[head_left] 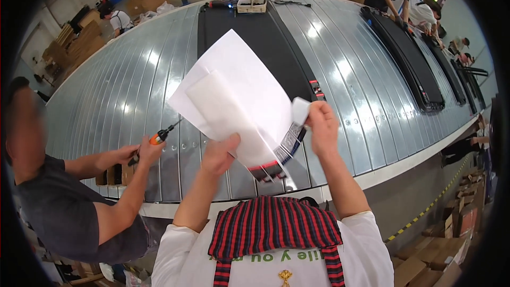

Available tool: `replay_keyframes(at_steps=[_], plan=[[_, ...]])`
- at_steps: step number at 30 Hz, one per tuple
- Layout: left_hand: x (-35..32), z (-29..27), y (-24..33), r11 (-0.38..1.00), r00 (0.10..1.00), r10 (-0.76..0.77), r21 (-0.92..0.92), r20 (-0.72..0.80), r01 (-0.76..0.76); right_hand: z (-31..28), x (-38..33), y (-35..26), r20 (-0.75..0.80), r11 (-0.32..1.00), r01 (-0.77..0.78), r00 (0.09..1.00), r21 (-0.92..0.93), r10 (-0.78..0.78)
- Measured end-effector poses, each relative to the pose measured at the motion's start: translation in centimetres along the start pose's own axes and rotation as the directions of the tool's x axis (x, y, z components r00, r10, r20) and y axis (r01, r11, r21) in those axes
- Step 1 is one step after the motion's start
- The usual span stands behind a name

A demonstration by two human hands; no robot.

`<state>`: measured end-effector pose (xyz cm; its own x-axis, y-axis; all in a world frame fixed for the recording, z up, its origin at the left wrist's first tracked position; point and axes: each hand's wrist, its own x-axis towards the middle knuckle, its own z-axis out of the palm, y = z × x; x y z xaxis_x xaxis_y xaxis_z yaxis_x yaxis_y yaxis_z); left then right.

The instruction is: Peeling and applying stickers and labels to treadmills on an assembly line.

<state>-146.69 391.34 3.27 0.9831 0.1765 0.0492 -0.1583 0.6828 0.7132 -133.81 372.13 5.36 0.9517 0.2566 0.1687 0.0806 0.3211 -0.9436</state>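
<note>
My left hand (219, 154) is closed on the lower left edge of a bundle of white paper sheets (249, 82), with the thumb on top. A smaller, milky sheet (218, 98) lies over the larger one. Below them, printed labels (290, 142) and a black-and-red printed end (265, 172) stick out near my body. Between the fingertips of my right hand (323, 127) is a small white piece of paper (300, 110), pinched beside the bundle's right edge. The sheets are held above a long black panel (234, 29) and hide part of it.
At my left, a co-worker in dark clothes (58, 207) holds an orange-and-black power screwdriver (159, 137). The metal roller table (350, 74) carries more black panels (406, 58) at right. A white parts tray (251, 5) sits at the far side. Cardboard (425, 255) lies lower right.
</note>
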Motion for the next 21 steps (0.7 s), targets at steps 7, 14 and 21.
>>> replay_keyframes(at_steps=[7,14,21], plan=[[1.7,-6.4,1.6,0.581,0.912,-0.41,0.76,-0.037,0.292,-4.0,-3.0,0.0,-0.126,0.996,-0.077,0.99,-0.052,0.07],[3.2,-11.9,-7.7,-0.09,0.735,-0.677,0.995,-0.03,-0.043,-2.1,-6.0,1.8,-0.106,0.978,-0.15,0.985,-0.146,0.135],[0.4,-2.6,-4.5,0.141,0.946,-0.206,0.965,0.249,-0.223,0.0,-8.3,4.2,-0.122,0.812,0.021,0.986,-0.584,-0.114]])
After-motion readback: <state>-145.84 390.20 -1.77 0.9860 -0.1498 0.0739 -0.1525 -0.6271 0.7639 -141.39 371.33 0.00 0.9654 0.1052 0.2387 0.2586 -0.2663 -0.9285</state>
